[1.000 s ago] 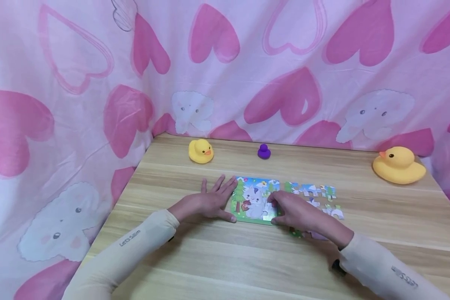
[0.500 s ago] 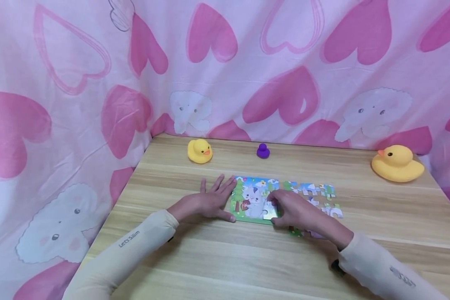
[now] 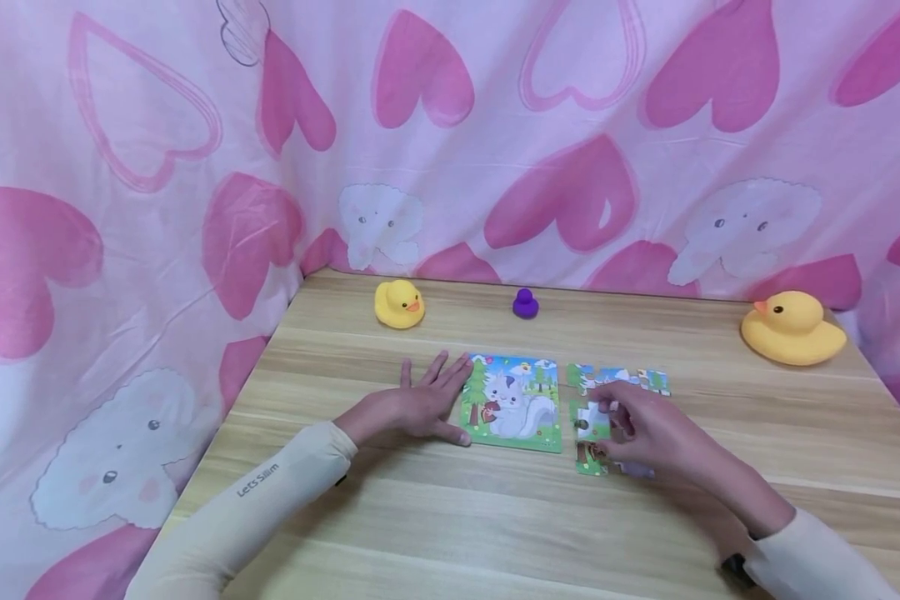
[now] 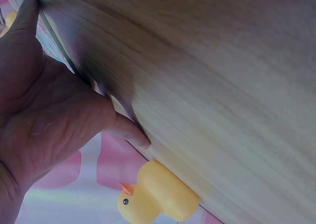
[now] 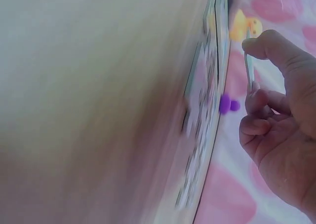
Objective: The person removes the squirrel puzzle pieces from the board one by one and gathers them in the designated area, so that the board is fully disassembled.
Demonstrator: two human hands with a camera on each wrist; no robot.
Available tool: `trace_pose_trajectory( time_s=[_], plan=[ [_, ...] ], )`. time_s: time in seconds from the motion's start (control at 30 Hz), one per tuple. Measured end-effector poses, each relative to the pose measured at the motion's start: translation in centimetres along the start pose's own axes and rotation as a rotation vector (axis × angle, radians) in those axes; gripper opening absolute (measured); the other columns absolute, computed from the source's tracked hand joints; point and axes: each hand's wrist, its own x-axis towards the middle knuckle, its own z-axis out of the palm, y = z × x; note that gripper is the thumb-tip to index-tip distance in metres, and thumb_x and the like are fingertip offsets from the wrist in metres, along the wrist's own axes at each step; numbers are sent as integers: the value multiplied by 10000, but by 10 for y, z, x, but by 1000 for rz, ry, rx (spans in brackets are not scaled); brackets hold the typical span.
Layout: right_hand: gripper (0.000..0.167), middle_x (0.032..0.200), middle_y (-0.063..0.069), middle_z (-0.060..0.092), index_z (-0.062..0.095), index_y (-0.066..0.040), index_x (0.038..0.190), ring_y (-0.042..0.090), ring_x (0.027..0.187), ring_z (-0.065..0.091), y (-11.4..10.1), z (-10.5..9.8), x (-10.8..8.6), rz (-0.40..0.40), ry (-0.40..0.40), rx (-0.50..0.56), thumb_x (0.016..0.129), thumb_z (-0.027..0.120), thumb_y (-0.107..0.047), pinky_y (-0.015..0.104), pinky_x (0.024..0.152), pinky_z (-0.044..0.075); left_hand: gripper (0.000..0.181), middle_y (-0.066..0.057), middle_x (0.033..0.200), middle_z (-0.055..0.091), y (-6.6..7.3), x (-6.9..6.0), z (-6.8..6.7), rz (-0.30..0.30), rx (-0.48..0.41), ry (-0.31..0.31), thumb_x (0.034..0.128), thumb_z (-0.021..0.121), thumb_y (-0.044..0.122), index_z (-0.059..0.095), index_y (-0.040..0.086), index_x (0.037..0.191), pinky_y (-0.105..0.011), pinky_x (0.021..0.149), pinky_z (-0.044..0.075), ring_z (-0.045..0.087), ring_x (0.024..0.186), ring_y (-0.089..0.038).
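Observation:
A square puzzle board (image 3: 521, 408) with a squirrel picture lies on the table, a few loose pieces' widths across. My left hand (image 3: 431, 408) rests at its left edge with fingers spread; in the left wrist view the hand (image 4: 54, 100) shows its palm side and straight little finger. My right hand (image 3: 645, 425) is over the loose pieces right of the board. It pinches a thin puzzle piece (image 5: 249, 68) between thumb and fingers, held above the table in the right wrist view. Several loose puzzle pieces (image 3: 618, 377) lie in rows there, partly hidden by this hand.
Along the back of the table (image 3: 450, 525) stand a yellow rubber duck (image 3: 400, 304) at left and a small purple duck (image 3: 525, 304) in the middle. A larger yellow duck (image 3: 792, 329) sits at right. A pink heart-patterned curtain (image 3: 420, 167) hangs behind and at the left.
My right hand has lifted a puzzle piece off the board's lower right and moved right with it over the loose pieces. The squirrel's tail now shows on the board. My left hand has stayed put.

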Motion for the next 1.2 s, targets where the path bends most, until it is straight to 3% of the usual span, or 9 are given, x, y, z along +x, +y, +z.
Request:
trace_pose_trajectory(
  time_s=[0.17,0.43,0.7,1.07,1.2],
  plan=[
    [646,948,-61,609,644,-114,1317,31,768,533,16,-12,-24,28,22,-9,750,952,-146,204,625,486,1209,63,1779,-223,0,0,1,-7,1,-2,917,653,722,-132,246,1703,-779,1210,-177,-267,1638,-284],
    [635,947,-103,600,659,-100,1215,-36,802,541,47,-16,-56,-93,140,-72,667,979,-79,198,642,502,1198,41,1788,-197,5,1,-1,4,-8,9,923,669,698,-99,221,1710,-779,1214,-170,-246,1645,-302],
    [637,972,-54,640,653,-112,1251,-45,823,547,62,-23,-74,92,75,-70,704,976,-150,226,664,530,1203,58,1782,-219,1,-1,1,2,-15,8,920,673,700,-107,233,1709,-776,1212,-177,-258,1641,-295],
    [605,934,-145,601,691,-126,1191,-88,793,506,77,-21,-86,-45,109,-109,655,957,-32,207,615,506,1203,55,1783,-213,3,-1,-1,-9,14,-8,917,653,723,-111,234,1707,-785,1215,-152,-246,1645,-293],
    [607,929,-172,605,699,-141,1208,-79,794,510,79,-21,-87,-60,106,-89,669,953,-24,204,617,494,1204,52,1785,-204,2,0,-2,-16,15,-7,915,652,728,-109,236,1708,-784,1217,-150,-242,1646,-292]
  ],
)
